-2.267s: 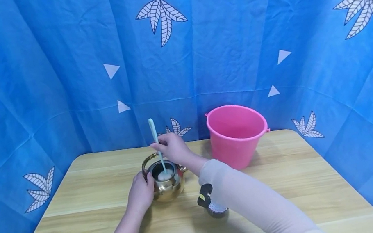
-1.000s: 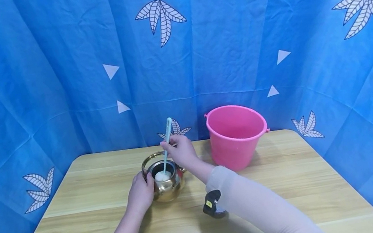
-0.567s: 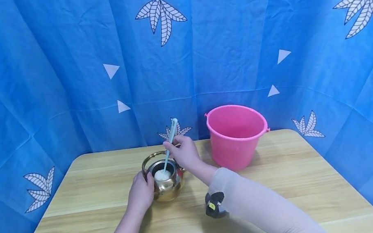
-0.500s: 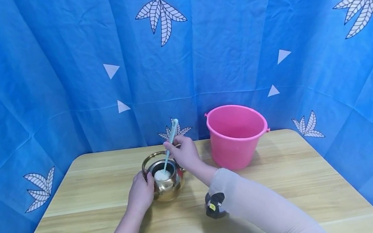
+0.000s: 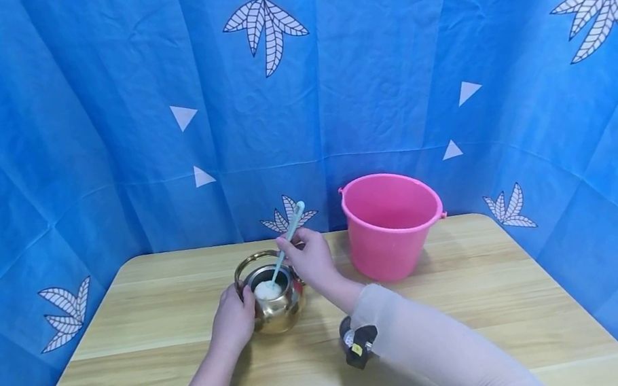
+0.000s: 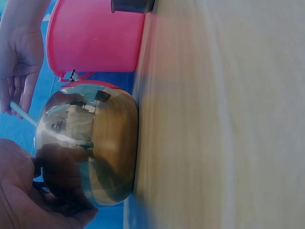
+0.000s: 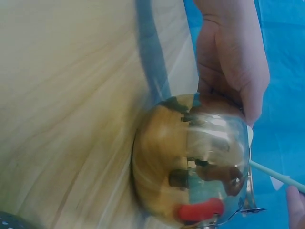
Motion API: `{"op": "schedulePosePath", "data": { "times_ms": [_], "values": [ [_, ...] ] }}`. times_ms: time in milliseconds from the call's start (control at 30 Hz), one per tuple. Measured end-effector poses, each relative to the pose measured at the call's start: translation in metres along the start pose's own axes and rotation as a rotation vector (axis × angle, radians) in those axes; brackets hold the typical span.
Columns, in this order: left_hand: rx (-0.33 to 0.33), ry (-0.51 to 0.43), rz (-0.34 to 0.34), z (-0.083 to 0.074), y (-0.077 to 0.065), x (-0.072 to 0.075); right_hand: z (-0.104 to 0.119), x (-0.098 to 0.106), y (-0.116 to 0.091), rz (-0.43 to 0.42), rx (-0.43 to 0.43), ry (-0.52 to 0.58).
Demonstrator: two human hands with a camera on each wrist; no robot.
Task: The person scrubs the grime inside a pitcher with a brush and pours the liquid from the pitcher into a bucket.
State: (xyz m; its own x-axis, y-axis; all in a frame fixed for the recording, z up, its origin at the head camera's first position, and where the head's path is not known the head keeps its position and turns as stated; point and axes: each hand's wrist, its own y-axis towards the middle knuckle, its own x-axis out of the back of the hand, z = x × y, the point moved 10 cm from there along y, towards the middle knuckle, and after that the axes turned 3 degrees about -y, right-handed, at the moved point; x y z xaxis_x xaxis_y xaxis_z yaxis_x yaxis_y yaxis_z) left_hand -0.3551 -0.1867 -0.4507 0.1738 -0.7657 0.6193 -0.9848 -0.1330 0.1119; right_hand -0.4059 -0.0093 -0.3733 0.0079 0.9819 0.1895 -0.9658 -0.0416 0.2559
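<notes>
A polished gold kettle [image 5: 281, 314] stands on the wooden table, its arched handle raised and its mouth uncovered. My left hand [image 5: 234, 316] grips it at the left side by the handle's base; in the left wrist view, thumb and fingers curl against the shiny body [image 6: 90, 143]. Between thumb and fingers, my right hand [image 5: 311, 258] pinches the slim pale-teal handle of a brush [image 5: 293, 222], slanted down to the left into the mouth. A rounded white head [image 5: 267, 290] shows inside at its lower end. The right wrist view has the handle [image 7: 271, 172] crossing the rim.
A pink bucket [image 5: 384, 252] stands behind and right of the kettle, close to the right forearm. Under the right wrist lies a small dark round thing with a dotted pale top [image 5: 345, 329], partly covered. Blue printed curtain [image 5: 151, 145] surrounds the table's back and sides.
The brush handle has tilted from near upright to slanting right, and my right hand has moved right and slightly lower with it. My left hand and the kettle stay in place.
</notes>
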Motion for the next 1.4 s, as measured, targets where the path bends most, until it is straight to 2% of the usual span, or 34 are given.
{"op": "schedulePosePath", "data": {
  "times_ms": [533,667,900,1133,1400],
  "values": [
    [-0.004,0.008,0.003,0.001,0.0,0.0,-0.003,0.002,-0.012,-0.023,-0.005,0.143],
    [-0.006,0.01,0.005,0.001,0.0,0.0,-0.002,0.002,-0.015,-0.033,-0.006,0.148],
    [-0.017,0.011,-0.003,0.0,0.0,0.0,0.017,0.007,-0.028,-0.045,0.04,0.126],
    [-0.028,0.013,-0.006,0.0,0.001,0.0,0.0,0.006,-0.028,-0.093,0.096,0.082],
    [-0.017,0.01,0.001,0.0,0.0,0.0,0.037,0.01,-0.05,-0.08,0.102,0.09]
  ]
}}
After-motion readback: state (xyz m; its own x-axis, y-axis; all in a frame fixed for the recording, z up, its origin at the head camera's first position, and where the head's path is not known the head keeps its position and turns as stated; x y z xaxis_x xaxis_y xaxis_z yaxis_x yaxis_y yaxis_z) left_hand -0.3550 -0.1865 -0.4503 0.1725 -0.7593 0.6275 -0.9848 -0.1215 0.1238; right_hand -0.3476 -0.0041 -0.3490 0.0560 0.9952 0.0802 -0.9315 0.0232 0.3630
